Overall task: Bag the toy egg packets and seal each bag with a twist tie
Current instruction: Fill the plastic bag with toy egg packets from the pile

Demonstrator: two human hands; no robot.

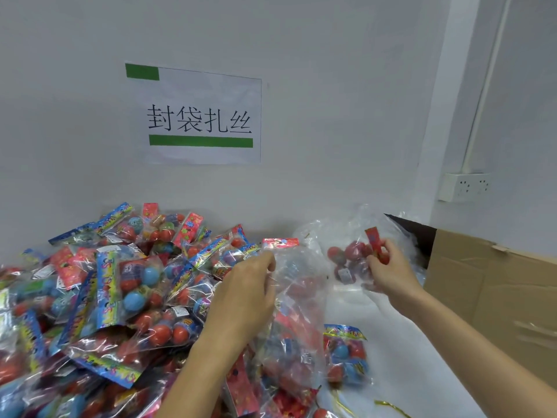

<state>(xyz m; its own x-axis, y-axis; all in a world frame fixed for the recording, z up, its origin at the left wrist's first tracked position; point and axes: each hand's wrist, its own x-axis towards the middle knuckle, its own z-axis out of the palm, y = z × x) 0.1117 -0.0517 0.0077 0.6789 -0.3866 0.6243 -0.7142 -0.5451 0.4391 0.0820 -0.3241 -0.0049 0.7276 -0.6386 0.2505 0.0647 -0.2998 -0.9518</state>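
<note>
A big heap of toy egg packets (120, 297) with red and blue eggs covers the left of the table. My left hand (244, 294) pinches the edge of a clear plastic bag (298, 297) that hangs in front of me, with red packets showing through it. My right hand (388, 267) grips a packet of red eggs (351, 260) by its red header card, held up to the right of the bag. Gold twist ties (391, 405) lie on the white table near the bottom edge.
An open cardboard box (488, 285) stands at the right. One packet with blue and red eggs (346, 354) lies alone on the white table. More clear bags (340, 227) lie against the wall, which carries a paper sign (199, 116) and a socket (465, 186).
</note>
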